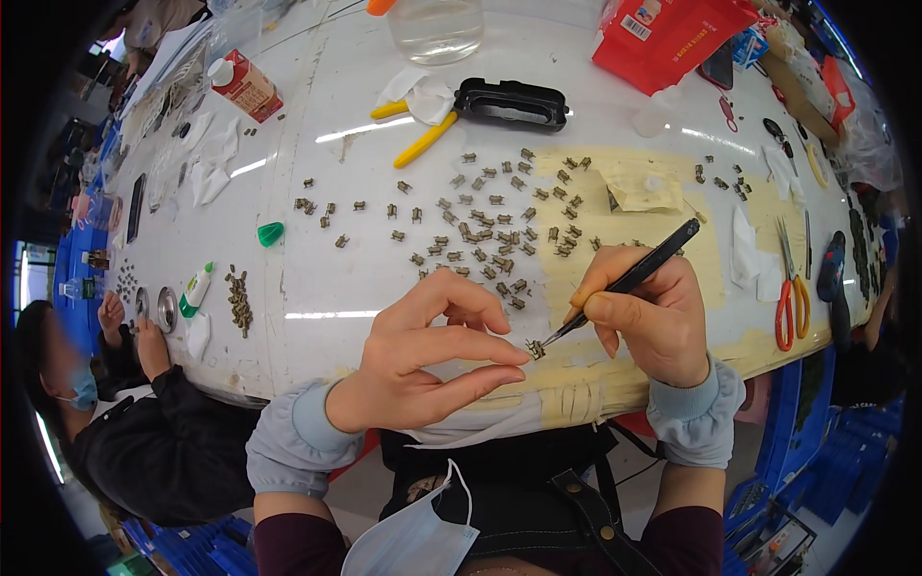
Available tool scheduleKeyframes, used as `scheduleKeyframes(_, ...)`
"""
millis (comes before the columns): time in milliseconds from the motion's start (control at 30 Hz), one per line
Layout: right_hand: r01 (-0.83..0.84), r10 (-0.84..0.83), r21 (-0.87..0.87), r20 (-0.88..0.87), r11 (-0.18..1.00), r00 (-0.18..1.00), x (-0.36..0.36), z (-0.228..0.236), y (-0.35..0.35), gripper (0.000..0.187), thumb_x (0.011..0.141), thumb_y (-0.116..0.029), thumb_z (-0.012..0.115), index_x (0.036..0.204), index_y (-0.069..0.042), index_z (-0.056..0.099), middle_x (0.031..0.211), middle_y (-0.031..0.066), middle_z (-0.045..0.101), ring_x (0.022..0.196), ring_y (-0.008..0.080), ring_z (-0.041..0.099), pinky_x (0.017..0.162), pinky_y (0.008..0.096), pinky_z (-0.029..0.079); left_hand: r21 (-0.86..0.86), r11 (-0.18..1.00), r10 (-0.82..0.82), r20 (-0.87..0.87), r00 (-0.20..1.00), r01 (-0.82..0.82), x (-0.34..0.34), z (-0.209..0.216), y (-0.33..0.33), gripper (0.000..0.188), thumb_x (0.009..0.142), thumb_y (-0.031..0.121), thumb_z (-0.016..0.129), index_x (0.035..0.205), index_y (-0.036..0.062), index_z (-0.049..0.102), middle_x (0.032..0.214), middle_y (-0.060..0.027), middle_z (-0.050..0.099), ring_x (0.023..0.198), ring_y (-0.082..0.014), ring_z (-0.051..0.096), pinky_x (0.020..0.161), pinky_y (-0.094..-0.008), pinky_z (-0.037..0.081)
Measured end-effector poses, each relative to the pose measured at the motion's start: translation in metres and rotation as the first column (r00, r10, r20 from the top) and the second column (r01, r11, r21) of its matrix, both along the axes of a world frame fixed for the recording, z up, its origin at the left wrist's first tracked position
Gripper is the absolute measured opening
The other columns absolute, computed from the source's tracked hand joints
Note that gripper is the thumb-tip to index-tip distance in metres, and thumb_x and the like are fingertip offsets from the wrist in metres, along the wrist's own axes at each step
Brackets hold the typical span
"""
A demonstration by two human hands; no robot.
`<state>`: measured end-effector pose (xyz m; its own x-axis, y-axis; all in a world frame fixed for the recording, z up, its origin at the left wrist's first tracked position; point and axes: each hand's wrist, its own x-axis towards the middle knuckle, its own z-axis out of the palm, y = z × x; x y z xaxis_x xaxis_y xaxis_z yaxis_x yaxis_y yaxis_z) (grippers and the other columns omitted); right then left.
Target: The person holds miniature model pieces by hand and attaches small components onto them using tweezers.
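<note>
The right hand (658,312) holds slim black tweezers (645,271), their tip at one small brass-coloured metal part (536,350). The left hand (418,350) is narrow beside it; whether it grips, I cannot tell. Beyond, similar metal pieces (479,234) lie scattered on the glossy white table (336,278).

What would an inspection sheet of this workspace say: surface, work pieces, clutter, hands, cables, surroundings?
Surface: white table, yellowish patches towards the right.
Work pieces: many small metal-looking parts scattered mid-table; one part at the tip of the tweezers.
Clutter: red bag, drink carton, black tray, scissors.
Hands: right hand holds the tweezers; left hand has its fingertips by that part, contact unclear.
Cables: thin dark line below the table edge, possibly a cord.
Surroundings: co-worker at left; blue crates at lower right.
</note>
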<state>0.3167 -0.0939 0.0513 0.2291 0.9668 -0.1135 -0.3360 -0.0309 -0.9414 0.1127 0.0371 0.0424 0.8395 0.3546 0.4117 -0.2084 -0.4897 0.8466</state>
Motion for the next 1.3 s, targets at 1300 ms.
scheduleKeyframes(1300, 0.256, -0.284, 0.164, 0.782, 0.953, 0.555, 0.025, -0.008, 0.007, 0.006, 0.078, 0.005, 0.064, 0.084, 0.004, 0.066, 0.066, 0.0061, 0.059, 0.054, 0.0094, 0.052, 0.050, 0.0234, 0.039, -0.008, 1.000, 0.004, 0.040, 0.999, -0.003, 0.001, -0.001, 0.001, 0.023, 0.068, 0.001, 0.080, 0.090, 0.0046, 0.072, 0.093, -0.0102, 0.059, 0.077, -0.0164, 0.058, 0.061, -0.0254, 0.045)
